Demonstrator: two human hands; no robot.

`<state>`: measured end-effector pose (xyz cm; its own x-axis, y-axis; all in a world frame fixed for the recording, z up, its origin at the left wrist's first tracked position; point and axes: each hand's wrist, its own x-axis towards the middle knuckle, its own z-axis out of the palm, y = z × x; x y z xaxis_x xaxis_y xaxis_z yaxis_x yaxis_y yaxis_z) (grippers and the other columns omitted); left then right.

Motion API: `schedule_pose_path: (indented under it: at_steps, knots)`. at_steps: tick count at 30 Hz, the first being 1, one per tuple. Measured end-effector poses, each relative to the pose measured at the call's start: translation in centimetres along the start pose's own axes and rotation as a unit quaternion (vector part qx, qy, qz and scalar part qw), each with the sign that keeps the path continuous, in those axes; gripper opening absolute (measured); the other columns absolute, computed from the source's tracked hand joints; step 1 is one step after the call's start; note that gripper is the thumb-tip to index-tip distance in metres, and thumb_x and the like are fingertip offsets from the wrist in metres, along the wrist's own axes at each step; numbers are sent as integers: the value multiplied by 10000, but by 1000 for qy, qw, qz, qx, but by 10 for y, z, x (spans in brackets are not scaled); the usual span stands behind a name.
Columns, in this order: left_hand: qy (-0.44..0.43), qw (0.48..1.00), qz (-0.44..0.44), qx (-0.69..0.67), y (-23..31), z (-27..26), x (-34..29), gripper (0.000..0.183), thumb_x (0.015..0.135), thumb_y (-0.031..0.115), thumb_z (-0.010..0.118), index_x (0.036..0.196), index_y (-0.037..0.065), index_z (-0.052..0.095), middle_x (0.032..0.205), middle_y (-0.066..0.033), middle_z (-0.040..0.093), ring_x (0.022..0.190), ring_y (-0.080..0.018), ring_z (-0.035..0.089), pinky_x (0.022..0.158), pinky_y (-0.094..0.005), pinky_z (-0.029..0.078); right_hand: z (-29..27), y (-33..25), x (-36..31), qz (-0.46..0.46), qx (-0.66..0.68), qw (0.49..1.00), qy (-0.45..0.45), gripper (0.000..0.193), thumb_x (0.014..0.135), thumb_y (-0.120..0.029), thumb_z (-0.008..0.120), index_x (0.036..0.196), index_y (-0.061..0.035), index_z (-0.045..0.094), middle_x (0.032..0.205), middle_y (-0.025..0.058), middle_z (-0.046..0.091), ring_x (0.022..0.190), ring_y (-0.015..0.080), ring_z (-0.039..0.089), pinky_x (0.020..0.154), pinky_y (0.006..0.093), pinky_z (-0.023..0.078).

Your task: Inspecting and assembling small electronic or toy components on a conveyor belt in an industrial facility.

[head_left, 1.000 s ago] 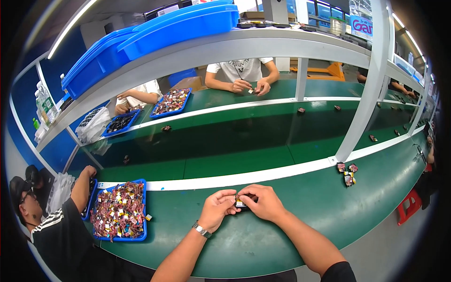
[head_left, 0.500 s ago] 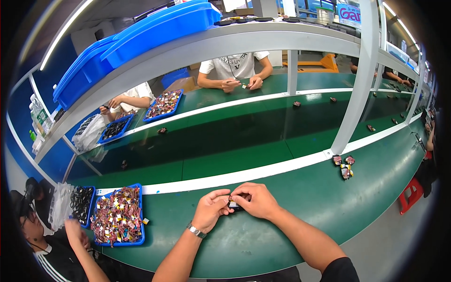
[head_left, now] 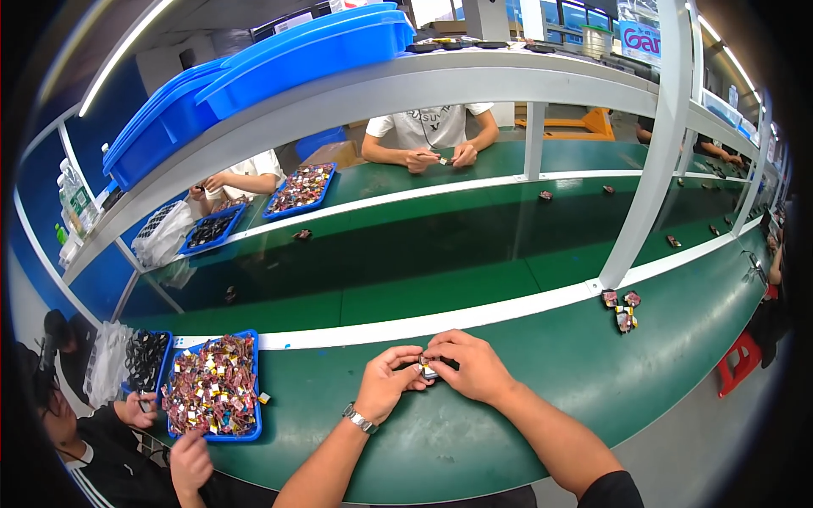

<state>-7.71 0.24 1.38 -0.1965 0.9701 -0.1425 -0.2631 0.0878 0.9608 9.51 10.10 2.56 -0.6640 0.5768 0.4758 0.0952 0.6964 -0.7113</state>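
Over the near green worktop (head_left: 542, 406), both my hands meet at a small electronic part (head_left: 429, 370) with a pale face and dark edges. My left hand (head_left: 389, 385), with a metal watch on its wrist, pinches it from the left. The fingers of my right hand (head_left: 466, 364) close on its right and upper side. Much of the part is hidden by my fingers. Right of my hands, a few similar small parts with wires (head_left: 625, 311) lie close together by the white rail.
At left a blue tray (head_left: 257, 381) is heaped with wired parts, beside a tray of black pieces (head_left: 146, 364). A co-worker's hand (head_left: 190, 461) is near it. A green conveyor (head_left: 406, 292) carries scattered parts beyond the rail. A grey post (head_left: 648, 178) supports the overhead shelf (head_left: 474, 72).
The part between my fingers has turned, showing more of its pale face. My hands have shifted slightly right. The co-worker's hands at left have moved apart near the heaped tray.
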Motion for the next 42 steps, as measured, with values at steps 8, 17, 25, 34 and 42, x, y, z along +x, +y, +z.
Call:
schedule_pose_path:
  at_steps: [8, 17, 25, 34, 42]
  knots:
    - [7, 1000, 2, -11, 1, 1, -4, 278, 939, -12, 582, 1212, -48, 542, 1077, -144, 652, 832, -201, 699, 702, -269, 579, -1, -6, 0, -6, 20, 1000, -13, 160, 833, -47, 678, 992, -45, 699, 1089, 76, 657, 876, 261, 681, 761, 348, 567]
    - [33, 999, 36, 5, -1, 4, -2, 255, 923, -6, 613, 1168, -41, 552, 1050, -140, 656, 807, -184, 692, 679, -259, 579, 2, -6, 3, -5, 52, 999, -5, 227, 830, -36, 721, 1050, -32, 666, 1050, 96, 660, 816, 201, 673, 750, 301, 566]
    - [36, 995, 69, 58, -8, 4, -6, 353, 919, 7, 601, 1247, -47, 482, 1148, -193, 619, 779, -217, 700, 666, -296, 598, -10, 0, -1, 13, 134, 991, -13, 147, 829, -64, 674, 965, -9, 665, 932, 123, 652, 859, 282, 644, 769, 361, 527]
    - [8, 991, 74, 113, -5, 11, -5, 159, 912, -18, 541, 1059, -58, 590, 1031, -163, 665, 729, -210, 690, 637, -285, 563, -134, 21, -141, 230, -87, 960, 136, 196, 849, -162, 735, 1002, -56, 673, 1007, 113, 655, 806, 226, 676, 722, 333, 536]
    - [11, 984, 89, 153, -8, 11, -5, 118, 896, -16, 559, 992, -50, 619, 951, -137, 685, 711, -181, 678, 624, -266, 549, -164, -4, -204, 209, -314, 907, 188, 266, 773, -198, 786, 999, -88, 699, 1094, 94, 662, 1082, 287, 602, 898, 376, 509]
